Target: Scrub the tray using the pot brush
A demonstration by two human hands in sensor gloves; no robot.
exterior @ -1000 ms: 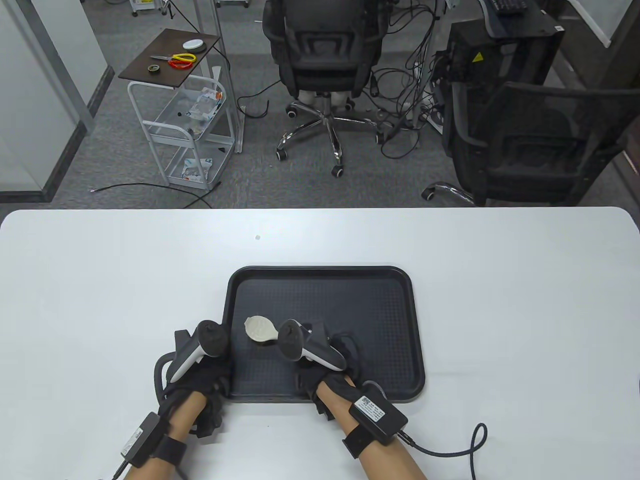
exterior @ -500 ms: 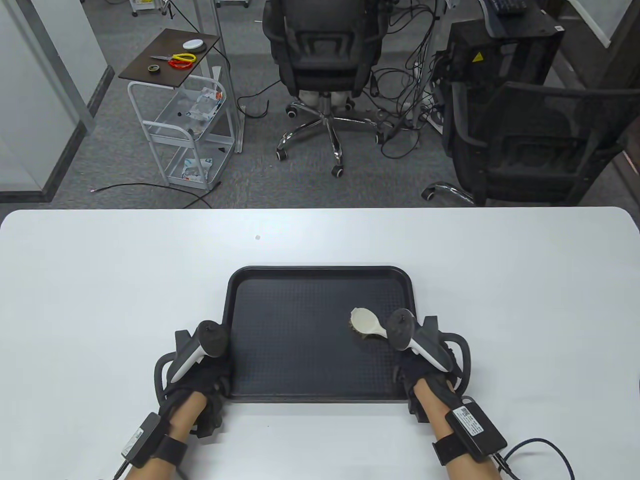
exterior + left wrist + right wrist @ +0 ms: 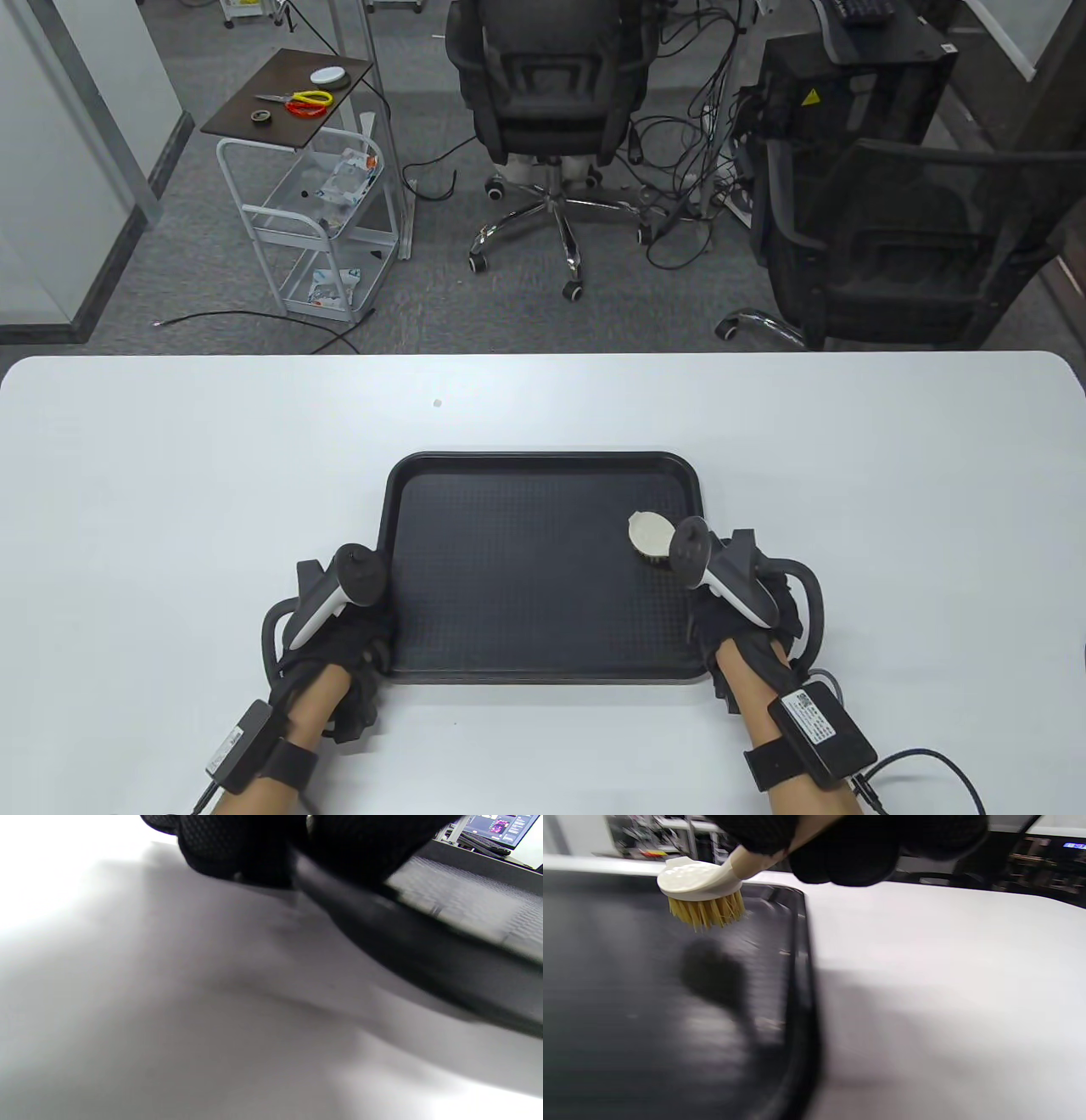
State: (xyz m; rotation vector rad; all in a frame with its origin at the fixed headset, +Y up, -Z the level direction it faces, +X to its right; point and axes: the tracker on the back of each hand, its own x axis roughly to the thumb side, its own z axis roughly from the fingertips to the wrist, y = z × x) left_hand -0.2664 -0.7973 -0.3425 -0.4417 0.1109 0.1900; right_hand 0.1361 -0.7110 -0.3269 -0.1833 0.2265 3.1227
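Cream pot brush bristles face down on tray.

No lettering is legible: the label on the wrist pack behind the right hand is too small.

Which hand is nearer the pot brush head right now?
Right. The right hand holds the pot brush by its handle, the head just ahead of it by the tray's right rim. The left hand grips the tray's near-left corner, across the tray from the brush.
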